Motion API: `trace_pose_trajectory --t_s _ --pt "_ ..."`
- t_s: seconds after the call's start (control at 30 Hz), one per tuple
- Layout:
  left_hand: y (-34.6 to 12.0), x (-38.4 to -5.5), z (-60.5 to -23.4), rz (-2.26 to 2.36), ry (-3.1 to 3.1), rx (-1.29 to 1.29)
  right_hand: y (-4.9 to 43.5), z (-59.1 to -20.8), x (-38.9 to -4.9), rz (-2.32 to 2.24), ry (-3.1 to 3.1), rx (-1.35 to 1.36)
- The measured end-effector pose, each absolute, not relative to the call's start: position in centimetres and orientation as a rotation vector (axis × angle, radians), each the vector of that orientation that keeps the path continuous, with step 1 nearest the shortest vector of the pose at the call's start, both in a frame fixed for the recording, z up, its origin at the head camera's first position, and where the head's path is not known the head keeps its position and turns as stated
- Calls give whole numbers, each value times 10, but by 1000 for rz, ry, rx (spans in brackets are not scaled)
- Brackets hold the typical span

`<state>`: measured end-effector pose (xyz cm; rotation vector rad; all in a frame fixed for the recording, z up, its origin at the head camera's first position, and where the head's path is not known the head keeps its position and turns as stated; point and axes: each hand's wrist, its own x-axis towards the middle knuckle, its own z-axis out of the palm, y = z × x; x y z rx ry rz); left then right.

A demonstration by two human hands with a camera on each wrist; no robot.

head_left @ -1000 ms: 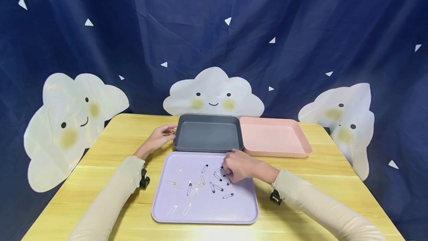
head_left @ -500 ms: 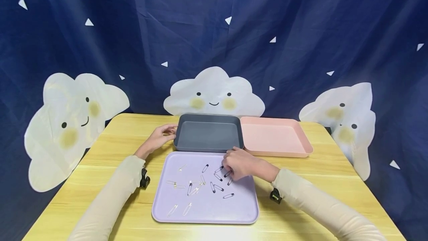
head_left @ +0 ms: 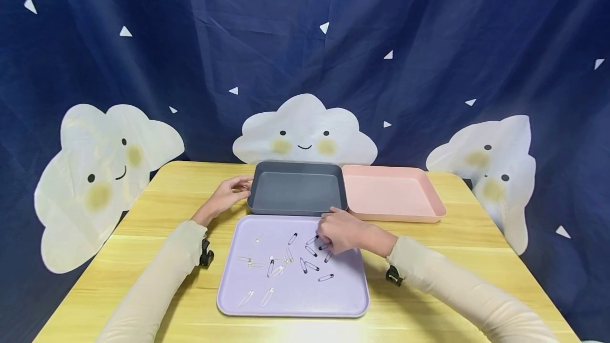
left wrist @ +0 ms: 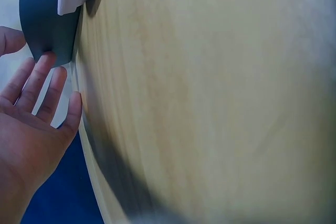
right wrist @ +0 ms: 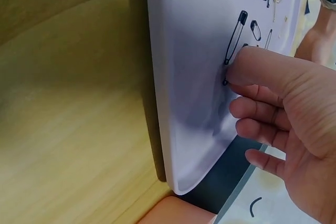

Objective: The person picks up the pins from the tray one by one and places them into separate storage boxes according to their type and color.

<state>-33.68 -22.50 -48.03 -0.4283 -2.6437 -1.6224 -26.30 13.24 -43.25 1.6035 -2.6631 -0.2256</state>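
A lilac tray (head_left: 290, 306) holds several safety pins, some black and some gold-coloured. My right hand (head_left: 344, 231) is over the tray's right side, among the black safety pins (head_left: 311, 251). In the right wrist view, its thumb and index finger pinch at a black safety pin (right wrist: 225, 83), most of which the fingertips hide. Another black safety pin (right wrist: 235, 38) lies right beside them. At the left end of a dark grey tray (head_left: 295, 193), my left hand (head_left: 227, 195) rests its loosely extended fingers against the outer wall (left wrist: 44, 30).
A pink tray (head_left: 393, 195) stands to the right of the grey one, both behind the lilac tray. Gold safety pins (head_left: 247, 298) lie on the lilac tray's left half. Beneath everything is a wooden table (head_left: 143, 216), with a blue cloud-print curtain (head_left: 286, 41) behind.
My right hand shifts very slightly toward the far side, its fingers staying by the black safety pins. The left hand keeps its place at the grey tray.
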Motion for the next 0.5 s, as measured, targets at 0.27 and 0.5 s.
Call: trace_pose_trajectory --t_s 0.27,0.5 --pt "-226 -337 -481 -1627 -2649 -419 131 -433 -265 -225 -2608 1661" --pt "-226 -337 -482 -1615 -2652 -418 132 -431 -266 -156 -2650 1650"
